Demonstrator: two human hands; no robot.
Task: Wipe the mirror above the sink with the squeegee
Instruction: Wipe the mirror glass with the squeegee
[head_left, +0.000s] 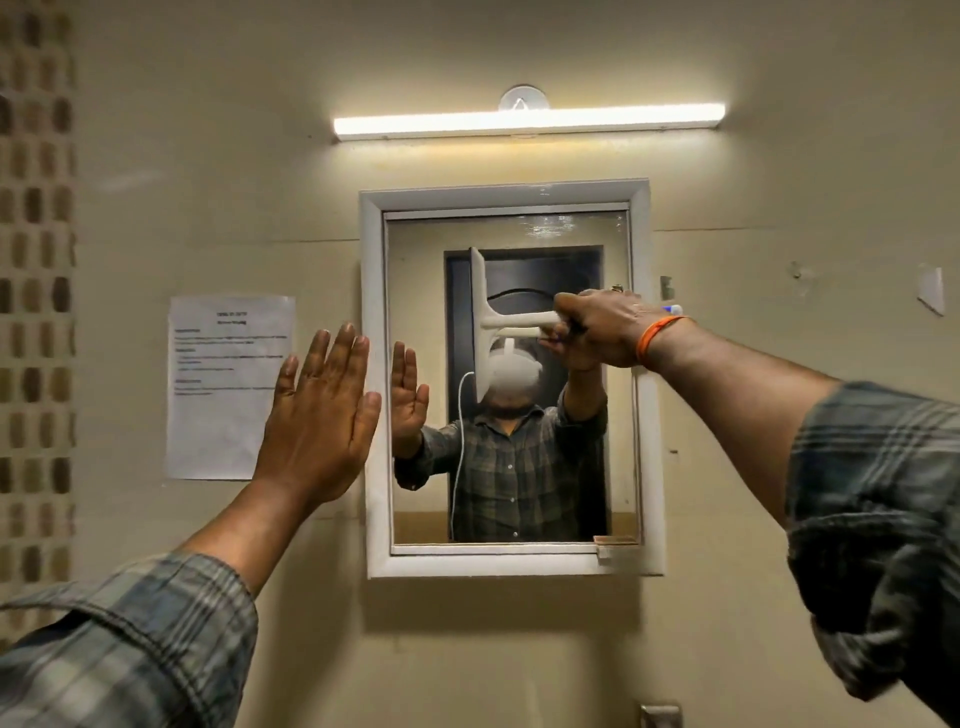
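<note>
On the wall straight ahead in the head view hangs the mirror (511, 467) in its white frame (375, 374), under a lit tube light (529, 122). The right hand (605, 332) is clenched round the handle of the white squeegee (485, 325), gripping it from the right, with an orange band (655, 332) at the wrist. The handle lies level and the blade stands upright against the glass, in the upper middle of the pane, nearer its left half. The left hand (322, 410) is released, fingers straight and together, palm toward the wall just beside the frame's left edge; whether it actually presses on the wall or frame cannot be told. A printed notice (223, 384) is stuck to the wall further left. The sink is not in view.

The step in hand looks like a sideways pull across the glass. To do it well, I would keep the blade's whole edge flat on the pane with even pressure, so neither end lifts and leaves a streak. The handle should stay level and the blade upright through the pass, which should run right up to the frame's inner edge. Each further pass should overlap the last a little, working downward. Wet streaks show near the top edge of the glass, so that band probably needs another pass. The open palm is well placed to steady the body without smudging the glass.
</note>
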